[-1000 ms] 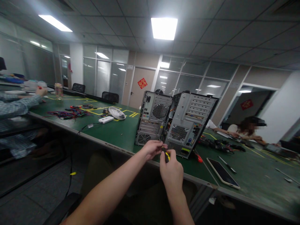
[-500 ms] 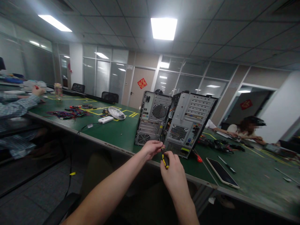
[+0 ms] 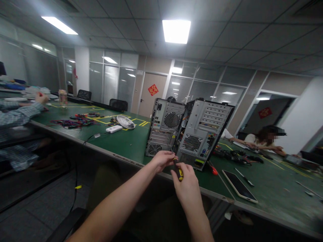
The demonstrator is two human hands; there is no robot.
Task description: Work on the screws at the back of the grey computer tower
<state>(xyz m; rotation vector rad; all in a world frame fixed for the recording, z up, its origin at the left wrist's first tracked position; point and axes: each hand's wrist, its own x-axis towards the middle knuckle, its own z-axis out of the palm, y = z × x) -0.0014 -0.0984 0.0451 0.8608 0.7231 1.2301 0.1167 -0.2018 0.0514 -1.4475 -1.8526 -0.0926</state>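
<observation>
A black-and-yellow screwdriver (image 3: 179,172) lies in my right hand (image 3: 188,179), its fingers closed around the handle. My left hand (image 3: 163,160) is pinched near the screwdriver's front end; whatever sits between its fingertips is too small to make out. Both hands are at the table's front edge, just before two computer cases. The left computer case (image 3: 165,117) stands upright with its rear panel toward me, showing a round fan grille. Beside it the right computer case (image 3: 202,131) stands open along its inner side, with some wiring visible.
On the green table (image 3: 121,144) lie a phone (image 3: 239,186), a knife-like tool (image 3: 244,177), a red-handled tool (image 3: 214,170) and black cables (image 3: 237,156). Leftward are a bundle of coloured wires (image 3: 73,123), a white dish (image 3: 125,121) and a power strip-like white box (image 3: 114,129). People sit at both sides.
My right hand's fingers have shifted slightly on the screwdriver handle, which looks turned a little. My left hand stays almost where it was; the computer cases have not moved.
</observation>
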